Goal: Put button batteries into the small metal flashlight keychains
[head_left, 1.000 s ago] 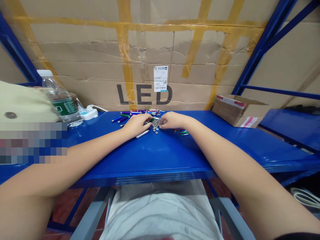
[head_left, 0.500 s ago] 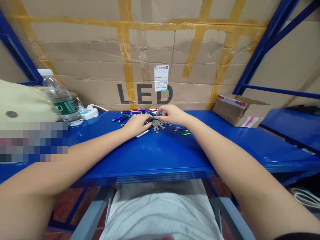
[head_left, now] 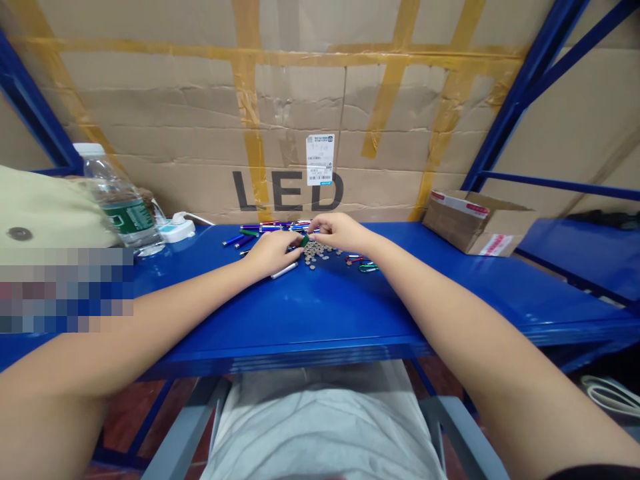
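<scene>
My left hand [head_left: 274, 253] rests on the blue steel shelf [head_left: 320, 313], its fingertips around a small green tube [head_left: 305, 241]. My right hand [head_left: 337, 232] is pinched just beyond it, above a pile of small silver discs [head_left: 316, 252], possibly button cells. Whether those fingers hold anything is hidden. A white tube [head_left: 285, 270] lies just below my left hand. Several blue, purple and silver metal tubes [head_left: 280, 228] lie at the far side, and coloured carabiners [head_left: 369, 267] lie to the right of the pile.
A plastic water bottle [head_left: 120, 200], a white power strip [head_left: 180, 230] and a beige bag [head_left: 45, 207] stand at the left. An open cardboard box [head_left: 475, 223] sits at the right. A taped carton marked LED [head_left: 287, 190] forms the back.
My right hand has moved up and left, from the near side of the disc pile to its far side, closer to the green tube. My left hand has stayed nearly still.
</scene>
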The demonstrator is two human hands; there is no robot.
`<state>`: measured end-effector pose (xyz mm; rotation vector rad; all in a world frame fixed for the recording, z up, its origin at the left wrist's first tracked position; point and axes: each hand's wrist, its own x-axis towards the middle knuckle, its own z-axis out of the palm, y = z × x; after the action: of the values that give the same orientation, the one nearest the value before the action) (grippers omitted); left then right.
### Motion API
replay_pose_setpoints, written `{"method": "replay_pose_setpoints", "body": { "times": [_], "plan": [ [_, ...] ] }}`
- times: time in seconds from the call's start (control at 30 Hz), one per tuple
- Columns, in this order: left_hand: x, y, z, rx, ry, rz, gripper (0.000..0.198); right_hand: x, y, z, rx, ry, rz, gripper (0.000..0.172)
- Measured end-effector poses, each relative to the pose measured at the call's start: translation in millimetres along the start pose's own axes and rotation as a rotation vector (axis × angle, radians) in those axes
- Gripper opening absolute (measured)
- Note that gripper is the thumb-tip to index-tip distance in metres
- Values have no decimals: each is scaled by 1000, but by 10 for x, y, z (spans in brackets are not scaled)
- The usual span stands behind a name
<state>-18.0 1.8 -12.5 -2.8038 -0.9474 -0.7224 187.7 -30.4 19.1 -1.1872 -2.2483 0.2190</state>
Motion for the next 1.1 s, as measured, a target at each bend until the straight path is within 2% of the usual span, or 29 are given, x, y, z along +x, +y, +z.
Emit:
{"method": "replay_pose_setpoints", "body": {
  "times": [0.23, 0.63, 0.8, 0.93, 1.0, 1.1],
  "plan": [
    [1, 1, -2, 5, -6, -6, 17, -18, -20, -33, -22, -4, -14, 27],
    [3, 3, -11, 2, -22, -11, 21, -25, 28, -64, -99, -67, -75, 24],
    [2, -12, 1, -11, -15, -11, 21, -46, -50, -90, -111, -96, -61, 25],
    [1, -29, 12, -18, -2, -22, 21, -53, -170, -97, -119, -69, -5, 22],
    [1, -31, 12, -13, -6, -22, 20, -54, -219, -86, -137, -142, 19, 18],
    [1, -29, 7, 1, -11, -24, 18, -54, -240, -35, -190, -364, 17, 17]
  ]
}}
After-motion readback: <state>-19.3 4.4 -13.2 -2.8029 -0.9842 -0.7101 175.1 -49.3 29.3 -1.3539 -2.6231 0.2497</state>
